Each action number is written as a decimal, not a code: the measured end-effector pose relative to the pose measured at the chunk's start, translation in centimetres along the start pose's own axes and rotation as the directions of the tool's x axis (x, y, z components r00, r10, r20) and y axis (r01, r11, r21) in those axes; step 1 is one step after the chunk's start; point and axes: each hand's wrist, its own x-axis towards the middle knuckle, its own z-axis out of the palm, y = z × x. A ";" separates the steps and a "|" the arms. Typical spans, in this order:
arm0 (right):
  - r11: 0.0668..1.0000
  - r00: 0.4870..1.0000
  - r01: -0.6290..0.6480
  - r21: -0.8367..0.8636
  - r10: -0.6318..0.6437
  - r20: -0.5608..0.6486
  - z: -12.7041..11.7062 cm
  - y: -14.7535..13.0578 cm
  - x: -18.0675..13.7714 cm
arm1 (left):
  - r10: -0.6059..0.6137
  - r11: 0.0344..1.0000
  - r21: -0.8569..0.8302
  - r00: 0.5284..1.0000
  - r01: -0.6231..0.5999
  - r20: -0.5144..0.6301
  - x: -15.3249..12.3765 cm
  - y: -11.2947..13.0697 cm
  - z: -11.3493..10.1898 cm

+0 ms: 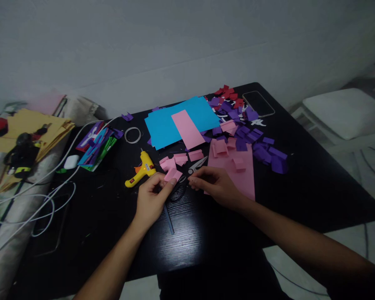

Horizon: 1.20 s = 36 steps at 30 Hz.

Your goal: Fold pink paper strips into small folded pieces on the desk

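My left hand [151,199] pinches a small folded pink paper piece [173,174] between thumb and fingers, just above the black table [300,196]. My right hand [215,185] rests close beside it with curled fingers, its fingertips near the scissors [192,170] and over the edge of a pink sheet [237,171]; whether it grips anything I cannot tell. More folded pink pieces [178,159] lie just beyond both hands. A yellow glue gun [142,170] lies left of my left hand.
Blue sheets with a pink strip [183,123] lie at the centre back. Purple scraps [259,146], red scraps [228,93] and a phone [258,103] are at the back right. A tape ring [133,135], coloured paper stack [96,146] and white cables [40,196] are at left.
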 end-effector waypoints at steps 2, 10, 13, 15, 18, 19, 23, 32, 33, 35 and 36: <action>1.000 1.000 -0.006 -0.023 0.006 0.001 0.0 0.1 0.0 | -0.001 1.000 0.003 1.000 0.001 0.002 0.0 0.0 0.0; 0.999 1.000 -0.020 -0.034 0.021 0.011 0.0 0.3 -0.1 | 0.003 1.000 0.028 1.000 -0.003 0.013 -0.1 0.0 -0.1; 0.999 1.000 -0.007 -0.044 0.008 0.021 0.0 0.4 0.0 | 0.001 1.000 0.029 1.000 -0.001 0.017 -0.1 0.0 0.0; 0.999 1.000 -0.002 -0.054 0.003 0.031 0.0 0.3 0.0 | -0.002 1.000 0.028 1.000 0.001 0.021 -0.1 0.0 0.0; 0.999 0.999 0.006 -0.053 -0.003 0.045 -0.1 0.3 -0.1 | 0.004 1.000 0.029 1.000 -0.005 0.024 -0.1 0.1 0.0; 0.999 0.999 0.008 -0.050 -0.005 0.052 -0.1 0.3 -0.1 | 0.004 0.999 0.033 1.000 -0.005 0.023 -0.1 0.1 0.0; 1.000 0.998 0.006 -0.011 -0.005 0.067 0.0 0.2 -0.1 | 0.003 0.999 0.044 1.000 -0.003 0.011 0.0 0.2 0.0; 0.998 0.999 -0.013 0.058 0.010 0.053 0.1 0.3 0.2 | 0.010 0.999 0.048 1.000 -0.011 0.011 0.1 0.1 0.0; 0.998 0.999 -0.017 0.057 0.014 0.047 0.0 0.3 0.2 | 0.012 0.999 0.046 1.000 -0.012 0.013 0.1 0.1 0.0; 0.999 0.999 -0.025 0.047 0.023 0.032 0.0 0.4 0.3 | 0.012 0.999 0.043 1.000 -0.013 0.017 0.1 0.1 -0.1; 0.999 0.999 -0.029 0.038 0.028 0.025 0.0 0.4 0.3 | 0.011 0.999 0.042 1.000 -0.012 0.018 0.1 0.1 -0.1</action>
